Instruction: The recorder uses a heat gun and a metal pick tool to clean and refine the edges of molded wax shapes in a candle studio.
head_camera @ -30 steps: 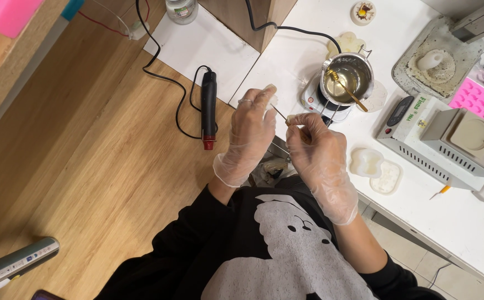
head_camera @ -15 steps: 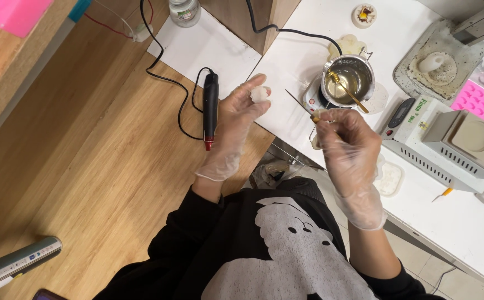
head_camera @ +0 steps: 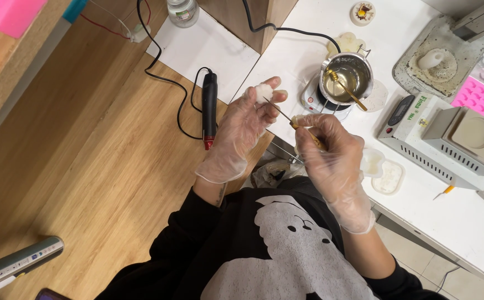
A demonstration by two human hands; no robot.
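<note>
Head cam, looking down at both gloved hands over the seam where a wooden worktop (head_camera: 86,166) meets a white table (head_camera: 464,222).

- Left hand (head_camera: 244,125), clear glove: fingers curled, tips pinching a small white lumpy wax-like piece (head_camera: 262,91), raised above the wood/white-table edge.
- Right hand (head_camera: 330,153), clear glove: closed in a pen-type grip on a thin wooden-handled metal pick (head_camera: 294,121); tip runs far-left and meets the white piece.
- Small steel melting pot (head_camera: 346,75) w/ clear yellowish liquid and a gold spoon (head_camera: 346,89) in it, on a small white hotplate (head_camera: 317,100), just beyond the hands.
- Black corded pen-shaped rotary tool, red tip (head_camera: 209,111), lying on the wood, left of left hand, untouched.
- Grey box-shaped machine w/ round recess on top (head_camera: 453,141), right side of table.
- Pink silicone mould tray (head_camera: 478,94), far right.
- Two pale shallow mould pieces (head_camera: 383,172), near edge of table, just right of right hand.
- Grey tray w/ white residue and a white lump (head_camera: 436,58), far right.

Progress, as judged: piece is already formed and out of any mould; pick work on its surface is under way. Can't tell how much of the surface is done, too small. Wax in pot is liquid, spoon resting in it.
</note>
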